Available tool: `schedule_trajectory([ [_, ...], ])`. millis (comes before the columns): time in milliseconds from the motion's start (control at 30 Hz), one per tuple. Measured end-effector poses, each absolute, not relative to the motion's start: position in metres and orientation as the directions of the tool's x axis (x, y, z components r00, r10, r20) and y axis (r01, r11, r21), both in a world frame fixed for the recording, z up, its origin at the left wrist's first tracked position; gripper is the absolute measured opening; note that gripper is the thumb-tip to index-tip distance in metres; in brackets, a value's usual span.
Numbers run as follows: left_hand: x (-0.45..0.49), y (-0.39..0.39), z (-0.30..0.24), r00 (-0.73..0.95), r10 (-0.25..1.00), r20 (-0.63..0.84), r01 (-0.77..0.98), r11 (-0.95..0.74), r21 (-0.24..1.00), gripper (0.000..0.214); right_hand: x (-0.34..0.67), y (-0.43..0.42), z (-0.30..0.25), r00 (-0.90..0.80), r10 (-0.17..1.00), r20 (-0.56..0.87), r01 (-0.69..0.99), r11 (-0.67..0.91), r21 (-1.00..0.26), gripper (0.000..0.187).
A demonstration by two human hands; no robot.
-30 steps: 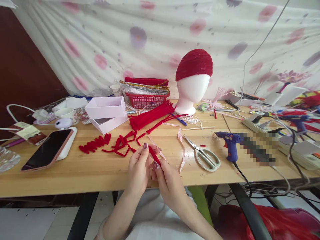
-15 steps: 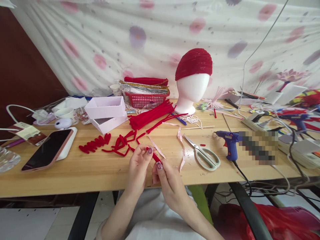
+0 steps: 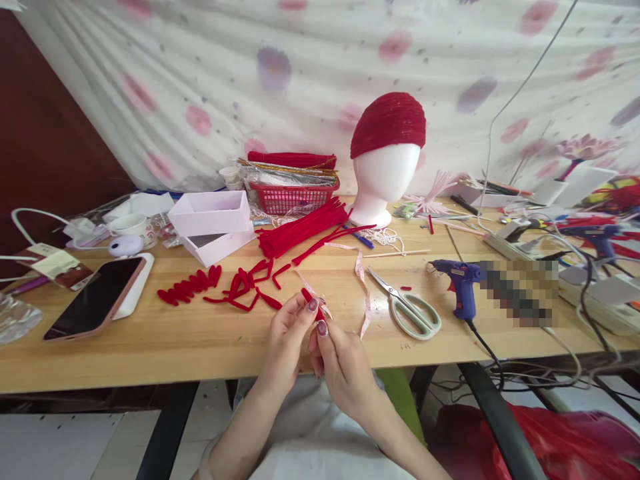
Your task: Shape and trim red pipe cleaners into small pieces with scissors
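Observation:
My left hand (image 3: pixel 286 339) and my right hand (image 3: pixel 349 363) meet near the table's front edge. Both pinch a short piece of red pipe cleaner (image 3: pixel 307 295) between thumb and fingers; its upper tip sticks out past my left thumb. Just beyond them lie bent red pipe cleaners (image 3: pixel 240 283) and a row of small folded red loops (image 3: pixel 190 287). A pale pink tape measure (image 3: pixel 361 270) winds along to the right of my hands. Scissors with pale green handles (image 3: pixel 413 313) rest further right, blades apart.
A bundle of long red pipe cleaners (image 3: pixel 303 230) lies behind, near a red basket (image 3: pixel 295 199) and white boxes (image 3: pixel 210 213). A white foam head (image 3: pixel 383 180) wears a red cap (image 3: pixel 390 127). Rightward are a blue glue gun (image 3: pixel 463 283) and cables; a phone (image 3: pixel 95 297) is left.
My left hand has moved right, closer to my right hand, along the red pipe cleaner. The piece's tip now shows above my left thumb.

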State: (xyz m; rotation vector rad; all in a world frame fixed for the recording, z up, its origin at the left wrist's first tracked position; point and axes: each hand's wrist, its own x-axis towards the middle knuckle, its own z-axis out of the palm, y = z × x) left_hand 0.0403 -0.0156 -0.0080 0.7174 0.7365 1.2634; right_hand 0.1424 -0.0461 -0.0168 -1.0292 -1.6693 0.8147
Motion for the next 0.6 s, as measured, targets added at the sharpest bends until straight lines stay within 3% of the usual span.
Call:
schedule_trajectory([
  [133, 0.04, -0.016, -0.007, 0.222, 0.968, -0.12, -0.598, 0.232, 0.767, 0.026, 0.142, -0.046, -0.017, -0.174, 0.917, 0.359, 0.202, 0.39, -0.898, 0.038],
  [433, 0.031, -0.015, 0.009, 0.299, 0.943, -0.143, -0.786, 0.329, 0.523, 0.018, 0.142, -0.048, -0.023, -0.195, 0.922, 0.336, 0.256, 0.378, -0.89, 0.036],
  [600, 0.028, -0.012, 0.011, 0.289, 0.942, -0.169, -0.772, 0.333, 0.541, 0.022, 0.142, -0.049, -0.025, -0.22, 0.931, 0.292, 0.253, 0.344, -0.904, 0.033],
])
